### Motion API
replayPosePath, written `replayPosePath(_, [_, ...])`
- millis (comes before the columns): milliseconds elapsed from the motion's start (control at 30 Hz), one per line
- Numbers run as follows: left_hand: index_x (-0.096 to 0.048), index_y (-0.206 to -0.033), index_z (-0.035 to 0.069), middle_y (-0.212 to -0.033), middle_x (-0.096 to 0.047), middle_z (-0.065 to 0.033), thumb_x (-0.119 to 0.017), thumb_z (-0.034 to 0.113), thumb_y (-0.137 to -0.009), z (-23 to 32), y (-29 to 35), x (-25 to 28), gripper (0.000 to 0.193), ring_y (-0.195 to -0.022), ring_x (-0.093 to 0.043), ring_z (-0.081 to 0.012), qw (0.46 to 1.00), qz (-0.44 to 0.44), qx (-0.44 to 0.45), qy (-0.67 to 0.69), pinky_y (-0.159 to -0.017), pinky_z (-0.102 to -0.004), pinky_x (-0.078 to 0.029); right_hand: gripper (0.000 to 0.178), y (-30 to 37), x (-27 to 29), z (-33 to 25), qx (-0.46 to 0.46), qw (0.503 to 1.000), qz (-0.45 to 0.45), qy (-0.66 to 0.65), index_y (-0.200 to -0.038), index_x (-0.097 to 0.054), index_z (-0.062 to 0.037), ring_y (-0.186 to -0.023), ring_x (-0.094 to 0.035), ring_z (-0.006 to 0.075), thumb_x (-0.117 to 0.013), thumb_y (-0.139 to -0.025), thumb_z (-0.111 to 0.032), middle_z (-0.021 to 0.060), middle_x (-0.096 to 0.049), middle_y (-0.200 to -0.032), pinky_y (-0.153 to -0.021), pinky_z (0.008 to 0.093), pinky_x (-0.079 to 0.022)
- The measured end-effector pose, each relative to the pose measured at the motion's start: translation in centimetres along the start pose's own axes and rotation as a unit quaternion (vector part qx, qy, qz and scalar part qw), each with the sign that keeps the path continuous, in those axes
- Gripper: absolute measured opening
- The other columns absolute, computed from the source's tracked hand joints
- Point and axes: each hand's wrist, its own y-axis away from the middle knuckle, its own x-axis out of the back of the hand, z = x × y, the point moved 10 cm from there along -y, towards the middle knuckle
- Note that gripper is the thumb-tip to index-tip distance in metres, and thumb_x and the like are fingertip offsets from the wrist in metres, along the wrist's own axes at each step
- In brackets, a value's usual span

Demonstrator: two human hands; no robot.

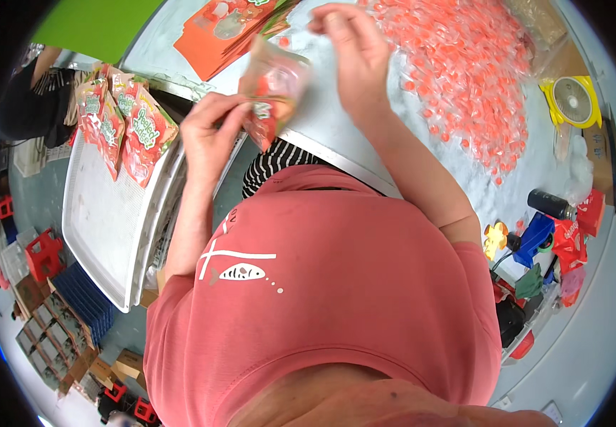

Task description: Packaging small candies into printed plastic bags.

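Observation:
My left hand [207, 127] pinches the edge of a red and clear stand-up pouch [277, 80] above the table's front edge. The pouch is tilted, and orange-red pieces show through its clear part. My right hand [359, 62] is raised just right of the pouch, with fingers curled together; what they hold, if anything, I cannot make out. To its right, a large heap of small individually wrapped orange-red candies [457, 67] covers the white table [331, 117]. Flat orange pouches [212, 35] lie fanned in a stack at the far left of the table.
Several filled pouches [137, 124] lie on stacked white mesh trays [98, 220] at my left. A yellow fan [572, 102], a dark bottle [550, 203] and a blue tape dispenser-like object [533, 238] stand at the right. Red stools [43, 254] are on the floor.

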Motion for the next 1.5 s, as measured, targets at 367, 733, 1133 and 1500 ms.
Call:
replayPosePath(367, [-0.073, -0.091, -0.002, -0.086, -0.066, -0.0035, -0.076, 0.000, -0.084, -3.2, 2.5, 7.3, 0.008, -0.076, -0.059, -0.0090, 0.994, 0.095, 0.046, -0.025, -0.067, -0.0225, -0.048, 0.060, 2.7, -5.7, 16.6, 0.125, 0.752, -0.292, 0.577, -0.134, -0.058, -0.0225, -0.142, -0.034, 0.0332, -0.069, -0.084, -0.053, 0.0116, -0.046, -0.145, -0.108, 0.0602, -0.034])
replayPosePath(733, [-0.074, -0.098, -0.002, -0.084, -0.067, -0.0072, -0.075, -0.002, -0.083, -2.4, 1.4, 4.7, 0.014, -0.076, -0.064, -0.0121, 0.998, 0.042, 0.035, -0.034, -0.068, -0.0242, -0.052, 0.021, -0.9, 1.3, 15.2, -0.181, 0.971, -0.037, 0.150, -0.083, -0.061, -0.0111, -0.050, -0.047, 0.0126, -0.067, -0.092, -0.029, 0.0006, -0.055, -0.072, -0.044, 0.0279, -0.039])
replayPosePath(1133, [-0.075, -0.098, 0.002, -0.074, -0.064, -0.0074, -0.075, 0.004, -0.082, 1.6, -0.7, -1.9, 0.016, -0.067, -0.063, -0.0168, 0.997, -0.047, -0.023, -0.057, -0.063, -0.0291, -0.050, 0.024, -1.0, -0.3, 2.2, -0.123, 0.989, 0.029, -0.080, -0.103, -0.060, -0.0094, -0.067, -0.057, 0.0139, -0.047, -0.104, -0.030, 0.0032, -0.059, -0.085, -0.055, 0.0301, -0.048])
replayPosePath(1500, [-0.076, -0.098, 0.002, -0.074, -0.064, -0.0062, -0.075, 0.003, -0.083, 3.1, -0.2, -3.2, 0.014, -0.067, -0.062, -0.0130, 0.998, -0.042, -0.037, -0.030, -0.063, -0.0262, -0.050, 0.015, 2.2, -1.1, -4.2, 0.058, 0.975, -0.058, 0.207, -0.104, -0.064, -0.0003, -0.083, -0.058, 0.0128, -0.054, -0.099, -0.011, 0.0061, -0.060, -0.098, -0.078, 0.0272, -0.048])
